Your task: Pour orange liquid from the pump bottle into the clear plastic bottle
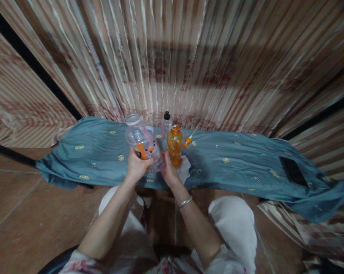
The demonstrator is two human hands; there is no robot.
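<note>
A large clear plastic bottle [141, 133], with a white neck and an orange strip on its side, tilts away to the left over the bench. My left hand [138, 165] is wrapped round its near left side. Against the lower right end of the same bottle, my right hand [168, 170] is closed, its fingertips partly hidden. Just beyond that hand stands an uncapped orange see-through bottle [174, 144]. An orange pump head [187, 142] with a thin pale tube lies to its right. Behind is a small clear bottle [166, 123] with a black cap.
A teal patterned cloth [225, 175] covers the low bench. A white crumpled piece, tissue or cloth [184, 169], lies by my right wrist. A black phone [293, 171] rests at the right end. Striped curtains [172, 57] hang behind, with dark poles at both sides.
</note>
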